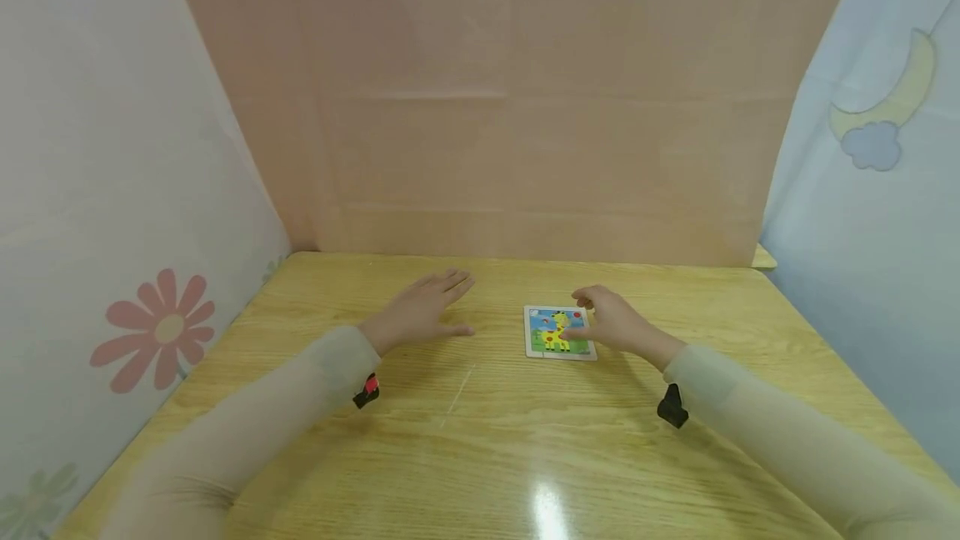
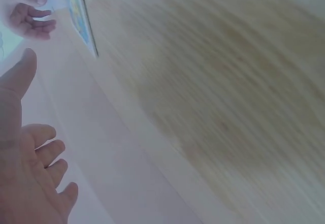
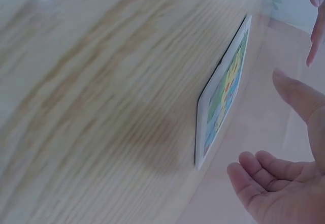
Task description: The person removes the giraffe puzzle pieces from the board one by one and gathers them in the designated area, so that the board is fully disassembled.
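A small square picture puzzle [image 1: 542, 342] with a white border and a yellow giraffe lies flat on the wooden table, right of centre in the head view. My right hand [image 1: 617, 322] hovers over its right side, thumb crossing in front of the giraffe and fingers loosely bent. In the right wrist view the puzzle [image 3: 223, 99] is seen edge-on, apart from the right hand [image 3: 289, 183]. To the puzzle's left, my left hand [image 1: 416, 315] is held above the table, fingers extended and thumb spread, holding nothing. The left wrist view shows the left hand's [image 2: 30, 183] fingers relaxed.
The wooden table [image 1: 420, 457] reaches back to a tan cloth backdrop [image 1: 510, 107]. A white cloth with a pink flower [image 1: 168, 329] hangs on the left, and a pale blue cloth with a moon [image 1: 900, 90] on the right.
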`<action>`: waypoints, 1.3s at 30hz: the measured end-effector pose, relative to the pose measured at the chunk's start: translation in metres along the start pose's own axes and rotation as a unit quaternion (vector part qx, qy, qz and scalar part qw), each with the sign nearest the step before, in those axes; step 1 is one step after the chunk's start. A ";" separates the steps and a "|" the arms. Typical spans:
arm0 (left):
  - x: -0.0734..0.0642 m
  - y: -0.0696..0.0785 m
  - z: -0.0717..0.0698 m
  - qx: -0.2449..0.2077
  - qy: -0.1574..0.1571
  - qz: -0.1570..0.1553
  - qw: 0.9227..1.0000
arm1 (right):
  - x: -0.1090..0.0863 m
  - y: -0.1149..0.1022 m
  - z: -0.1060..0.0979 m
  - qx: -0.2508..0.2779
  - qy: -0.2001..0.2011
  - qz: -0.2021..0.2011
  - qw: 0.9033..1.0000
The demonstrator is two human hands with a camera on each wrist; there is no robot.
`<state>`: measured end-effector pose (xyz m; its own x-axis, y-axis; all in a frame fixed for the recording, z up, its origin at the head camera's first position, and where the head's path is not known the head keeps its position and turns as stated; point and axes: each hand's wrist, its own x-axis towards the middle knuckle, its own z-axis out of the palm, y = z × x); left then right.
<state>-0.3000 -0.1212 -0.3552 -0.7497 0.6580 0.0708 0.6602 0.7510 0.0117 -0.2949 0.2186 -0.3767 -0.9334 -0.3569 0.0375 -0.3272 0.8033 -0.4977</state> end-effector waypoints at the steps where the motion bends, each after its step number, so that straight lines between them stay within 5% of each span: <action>1: 0.002 0.001 0.000 -0.001 0.004 0.001 1.000 | 0.002 -0.001 0.001 0.003 -0.001 0.002 1.000; 15: 0.036 0.029 0.005 -0.064 -0.011 -0.003 0.998 | 0.016 -0.006 0.011 0.022 -0.016 0.027 0.999; 25: 0.063 0.039 0.021 -0.169 -0.023 -0.029 0.985 | 0.024 -0.008 0.016 0.012 -0.018 0.072 0.997; 39: 0.093 0.059 0.040 -0.231 -0.025 -0.053 0.971 | 0.033 -0.004 0.024 0.009 -0.037 0.081 0.996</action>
<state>-0.3330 -0.0136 -0.3878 -0.8077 0.5895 -0.0029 0.5215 0.7168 0.4628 -0.3207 0.1924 -0.3942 -0.9601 -0.2582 -0.1075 -0.1704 0.8450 -0.5068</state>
